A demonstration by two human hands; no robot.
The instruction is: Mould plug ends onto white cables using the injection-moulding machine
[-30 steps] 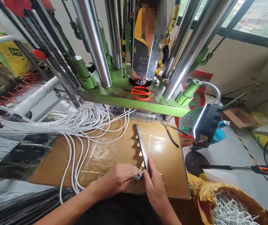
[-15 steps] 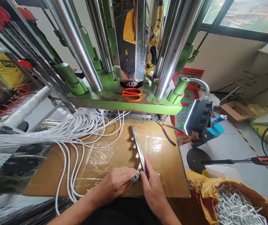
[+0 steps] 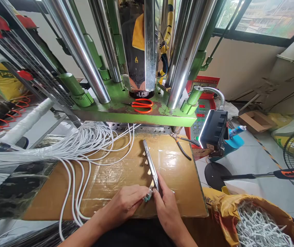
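Note:
A long metal bar [image 3: 149, 161] with several small notched slots along its left side lies on the cardboard-covered table [image 3: 180, 171]. My left hand [image 3: 127, 204] pinches a small teal and white connector piece [image 3: 147, 196] against the bar's near end. My right hand [image 3: 166, 206] is closed on that same near end, fingers pressed along the bar. A bundle of white cables [image 3: 85, 140] fans across the table from the left, and a few cable ends run down towards my left arm.
A green press [image 3: 136, 109] with chrome columns stands behind the table, orange scissors [image 3: 142, 104] on its base. Pliers [image 3: 180, 144] lie at the table's far right. A black lamp [image 3: 212, 130], a red control panel [image 3: 201, 113] and a yellow bag of white parts [image 3: 255, 226] sit right.
The camera view has shifted slightly, so the table sits higher and further left in frame. Both hands stay at the bar's near end, with the connector piece still pinched there.

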